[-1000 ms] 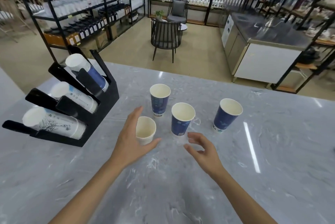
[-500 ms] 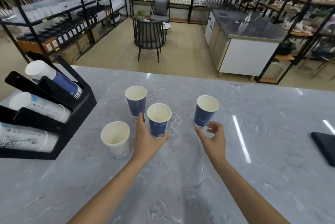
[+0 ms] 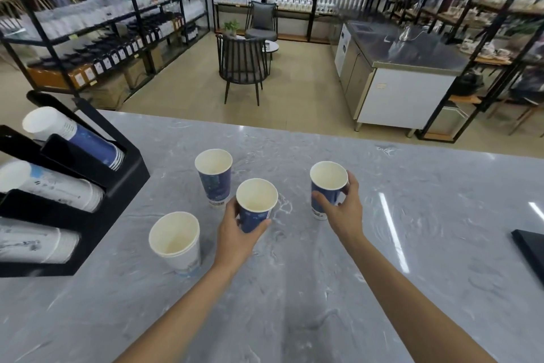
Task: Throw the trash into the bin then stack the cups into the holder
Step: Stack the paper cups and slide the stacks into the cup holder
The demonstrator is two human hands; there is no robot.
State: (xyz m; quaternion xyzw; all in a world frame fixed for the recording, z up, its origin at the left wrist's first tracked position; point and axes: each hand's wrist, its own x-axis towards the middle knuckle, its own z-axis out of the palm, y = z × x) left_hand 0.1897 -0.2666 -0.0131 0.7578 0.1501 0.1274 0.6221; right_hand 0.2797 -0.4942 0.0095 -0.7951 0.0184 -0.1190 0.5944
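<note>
Several paper cups stand upright on the grey marble counter [image 3: 294, 289]. My left hand [image 3: 235, 233] is wrapped around the middle blue cup [image 3: 255, 206]. My right hand [image 3: 343, 209] grips the right blue cup [image 3: 327, 186] from its near side. A third blue cup [image 3: 214, 177] stands free behind the middle one. A white cup [image 3: 176, 240] stands alone to the left of my left hand. The black cup holder [image 3: 117, 186] at the left edge carries three slanted stacks: blue [image 3: 79, 142], white [image 3: 47, 183] and white patterned [image 3: 32, 245]. No bin is in view.
A flat black object [image 3: 530, 251] lies at the counter's right edge. Beyond the counter are a dark chair [image 3: 243, 65], a steel-topped cabinet [image 3: 397, 77] and shelving racks with bottles.
My left hand left the white cup and closed on the middle blue cup. My right hand reached forward and closed on the right blue cup. The view shifted right.
</note>
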